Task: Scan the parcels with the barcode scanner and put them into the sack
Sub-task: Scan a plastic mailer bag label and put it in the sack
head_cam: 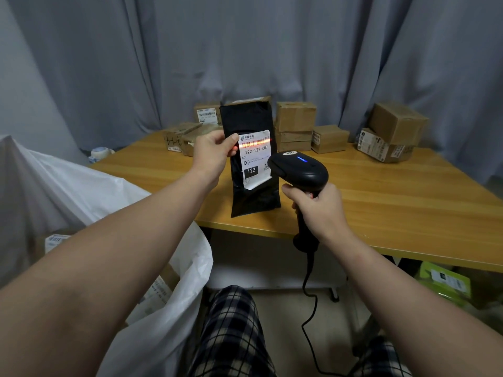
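My left hand (215,149) pinches the left edge of a black plastic parcel (251,197), held upright above the table. Its white shipping label (255,159) faces me, and a red scan line runs across the barcode at the label's top. My right hand (319,206) grips the handle of a black barcode scanner (299,168), whose head points at the label and shows a blue light. The scanner's cable hangs down to the floor. The white sack (163,308) stands open at lower left, with labelled parcels inside it.
Several cardboard boxes (295,126) are stacked along the back of the wooden table (408,202), more at the right (392,131) and left (187,138). A green box (446,284) lies under the table. Grey curtains hang behind.
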